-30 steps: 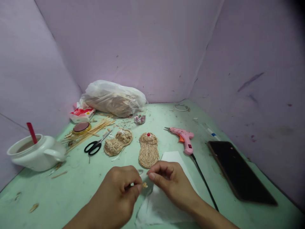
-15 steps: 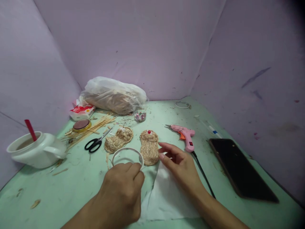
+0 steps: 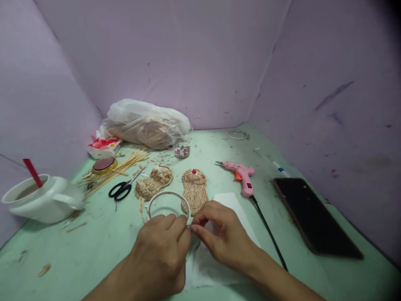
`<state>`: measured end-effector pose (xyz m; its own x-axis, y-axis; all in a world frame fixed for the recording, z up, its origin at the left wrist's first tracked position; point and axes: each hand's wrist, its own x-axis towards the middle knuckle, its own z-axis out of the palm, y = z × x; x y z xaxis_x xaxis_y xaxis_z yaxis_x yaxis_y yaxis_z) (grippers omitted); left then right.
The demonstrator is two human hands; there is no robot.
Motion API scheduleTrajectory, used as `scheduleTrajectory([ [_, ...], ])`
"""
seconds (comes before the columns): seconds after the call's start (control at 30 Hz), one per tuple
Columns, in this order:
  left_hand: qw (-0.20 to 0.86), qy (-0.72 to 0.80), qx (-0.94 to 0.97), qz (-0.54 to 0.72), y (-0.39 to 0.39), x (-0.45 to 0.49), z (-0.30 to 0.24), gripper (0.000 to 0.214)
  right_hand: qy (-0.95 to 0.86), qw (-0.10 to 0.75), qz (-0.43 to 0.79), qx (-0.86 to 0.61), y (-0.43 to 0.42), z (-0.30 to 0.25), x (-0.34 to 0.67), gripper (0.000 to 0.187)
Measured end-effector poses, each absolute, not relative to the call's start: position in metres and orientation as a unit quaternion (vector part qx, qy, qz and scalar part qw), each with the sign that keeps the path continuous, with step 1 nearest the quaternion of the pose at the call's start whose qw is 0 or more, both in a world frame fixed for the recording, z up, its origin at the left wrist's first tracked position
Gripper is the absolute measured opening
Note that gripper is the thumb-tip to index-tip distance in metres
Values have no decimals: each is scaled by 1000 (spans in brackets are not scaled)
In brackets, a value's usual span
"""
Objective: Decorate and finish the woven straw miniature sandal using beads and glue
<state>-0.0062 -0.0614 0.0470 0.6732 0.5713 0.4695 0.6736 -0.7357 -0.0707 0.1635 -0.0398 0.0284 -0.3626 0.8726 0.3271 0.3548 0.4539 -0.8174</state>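
Observation:
My left hand [image 3: 164,251] is closed round the near side of a thin white ring [image 3: 169,193] that looks like a narrow roll of tape, held tilted above the table. Beside it, the thumb and forefinger of my right hand [image 3: 224,234] are pinched together at the ring's lower right edge; what lies between those fingertips is too small to make out. Just beyond my hands lies a flat woven straw piece [image 3: 194,194] with a red bead [image 3: 194,171] at its top. To its left is a second woven straw piece [image 3: 155,182], folded over, with white beading.
A white sheet [image 3: 234,209] lies under my right hand. Right of it are a pink glue gun [image 3: 242,173] with a black cord and a phone [image 3: 316,217]. At left are scissors [image 3: 120,191], straw strands [image 3: 131,163] and a white pot [image 3: 44,205]. A plastic bag [image 3: 147,125] sits behind.
My right hand has moved left, from beside the beaded straw piece to the ring's edge, and its fingers have closed into a pinch. My left hand keeps hold of the ring.

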Motion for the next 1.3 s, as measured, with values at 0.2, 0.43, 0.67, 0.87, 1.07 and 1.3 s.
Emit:
scheduleTrajectory([
  [0.2,113,-335,-916,-188,-62,-6,47,13,-764,384,317,-411,-39,31,164,4],
  [0.43,98,-325,-926,-164,-63,-5,48,12,-795,363,294,-387,-37,36,167,7],
  [0.67,112,-326,-923,-170,-61,-8,48,11,-761,401,331,-388,-36,30,165,5],
  [0.87,113,-326,-924,-164,-60,-7,48,9,-742,406,337,-415,-38,29,164,9],
  [1.07,111,-317,-926,-169,-61,-5,47,9,-777,375,300,-406,-41,33,164,6],
  [1.3,124,-309,-924,-190,-62,-4,46,12,-741,387,330,-438,-43,33,156,9],
])
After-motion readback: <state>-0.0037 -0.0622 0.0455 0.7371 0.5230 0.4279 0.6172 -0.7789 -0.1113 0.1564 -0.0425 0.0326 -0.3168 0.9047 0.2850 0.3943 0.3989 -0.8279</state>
